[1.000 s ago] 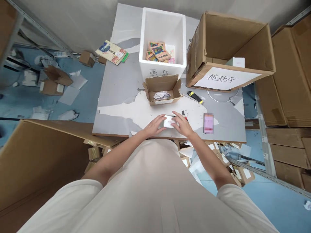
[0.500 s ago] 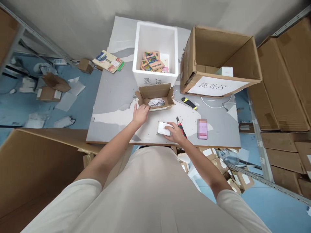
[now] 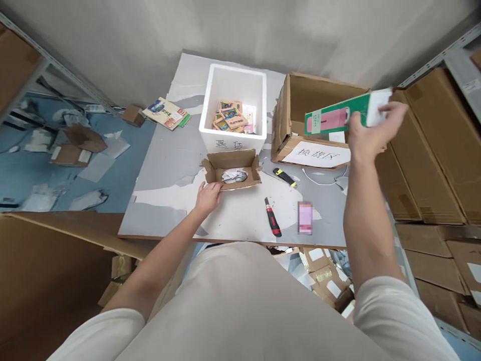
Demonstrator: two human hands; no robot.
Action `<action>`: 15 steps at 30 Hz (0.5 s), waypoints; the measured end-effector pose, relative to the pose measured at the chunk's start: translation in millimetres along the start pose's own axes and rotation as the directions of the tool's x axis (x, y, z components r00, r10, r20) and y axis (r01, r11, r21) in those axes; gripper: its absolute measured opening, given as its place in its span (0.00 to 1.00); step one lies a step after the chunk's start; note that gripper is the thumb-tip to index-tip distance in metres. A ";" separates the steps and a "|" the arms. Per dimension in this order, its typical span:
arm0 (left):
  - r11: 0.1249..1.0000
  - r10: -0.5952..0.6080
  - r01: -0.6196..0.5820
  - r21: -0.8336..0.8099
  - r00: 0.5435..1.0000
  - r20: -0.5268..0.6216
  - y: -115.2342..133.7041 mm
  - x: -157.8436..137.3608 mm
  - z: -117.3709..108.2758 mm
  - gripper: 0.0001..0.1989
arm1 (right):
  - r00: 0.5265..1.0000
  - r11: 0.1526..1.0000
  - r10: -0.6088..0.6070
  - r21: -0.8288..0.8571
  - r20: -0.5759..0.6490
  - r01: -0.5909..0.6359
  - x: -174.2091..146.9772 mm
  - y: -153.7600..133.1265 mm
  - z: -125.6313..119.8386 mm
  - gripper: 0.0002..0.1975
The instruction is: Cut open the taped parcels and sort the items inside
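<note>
**Green box held by its end above the large carton**

The green box (image 3: 334,116) is off the counter (image 3: 158,173), slanting over the mouth of the large carton (image 3: 323,90). The right hand (image 3: 373,123) holds it by its white end, thumb on the near side and fingers reaching around the end, so this grip is closed on the box. Whether the low end touches the carton cannot be told.

The box looks like thin, smooth card: fairly stiff along its length, easily dented at the corners, perhaps a little slippery. One hand bears it, so it is probably light, though its contents are hidden. Held at one end, it likely tips at the far end; a hold nearer the middle, across both long sides, would balance it better, with only mild pressure.

The left hand (image 3: 208,198) touches the near left corner of the small carton (image 3: 231,159), fingers bent at the rim; whether they pinch the wall cannot be told. Crumpled paper (image 3: 234,175) lies inside. That carton looks light, its torn edges soft, and its walls seem the firmest place to hold.
</note>
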State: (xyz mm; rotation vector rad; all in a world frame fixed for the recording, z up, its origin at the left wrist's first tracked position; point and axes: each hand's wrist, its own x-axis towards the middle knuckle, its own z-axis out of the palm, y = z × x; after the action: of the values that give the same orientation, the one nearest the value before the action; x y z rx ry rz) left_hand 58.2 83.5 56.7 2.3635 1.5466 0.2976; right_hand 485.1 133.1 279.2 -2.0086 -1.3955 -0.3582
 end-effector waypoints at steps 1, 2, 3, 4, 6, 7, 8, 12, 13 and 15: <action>1.000 0.001 -0.001 0.000 1.000 -0.001 0.0 -1.5 -0.2 0.16 | 0.992 0.991 0.126 -0.035 -0.010 -0.126 11.9 1.5 21.3 0.22; 1.000 0.002 -0.002 0.000 1.000 -0.002 0.0 -3.1 -0.6 0.16 | 0.979 0.978 0.204 -0.058 0.027 -0.202 18.6 3.7 42.3 0.24; 1.000 0.000 0.000 -0.002 1.000 -0.002 0.0 -4.9 -0.9 0.16 | 0.961 0.962 0.266 -0.075 0.069 -0.261 21.1 7.1 61.9 0.25; 1.000 -0.003 0.003 -0.006 1.000 0.000 -0.1 -6.7 -1.2 0.16 | 0.941 0.947 0.318 -0.092 0.120 -0.308 20.6 12.1 79.4 0.25; 1.000 -0.013 0.013 -0.021 1.000 0.004 -0.5 -10.2 -1.3 0.16 | 0.890 0.923 0.385 -0.126 0.244 -0.365 15.6 25.9 107.0 0.25; 0.999 -0.017 0.017 -0.031 1.000 0.004 -0.9 -11.7 -1.0 0.16 | 0.865 0.915 0.403 -0.151 0.298 -0.374 13.1 33.4 116.9 0.25; 0.999 -0.018 0.018 -0.044 1.000 0.001 -1.3 -13.0 -0.6 0.16 | 0.845 0.911 0.412 -0.180 0.340 -0.371 11.5 40.3 124.3 0.25; 0.994 -0.020 0.015 -0.105 0.999 -0.047 -3.6 -16.2 0.4 0.18 | 0.837 0.914 0.387 -0.280 0.387 -0.294 8.7 49.7 129.5 0.25; 0.994 -0.018 0.011 -0.113 0.998 -0.062 -3.9 -17.0 0.0 0.18 | 0.856 0.925 0.355 -0.275 0.375 -0.264 5.9 47.4 125.4 0.24; 0.993 -0.006 -0.004 -0.115 0.996 -0.093 -4.1 -19.3 -1.3 0.19 | 0.919 0.960 0.245 -0.211 0.310 -0.185 -7.1 40.5 113.8 0.24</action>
State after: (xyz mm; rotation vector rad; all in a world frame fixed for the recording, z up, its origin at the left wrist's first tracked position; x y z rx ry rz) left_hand 46.5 67.5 56.3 2.2894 1.5280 0.4901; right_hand 503.1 193.2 175.8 -2.4330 -1.3555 -0.0423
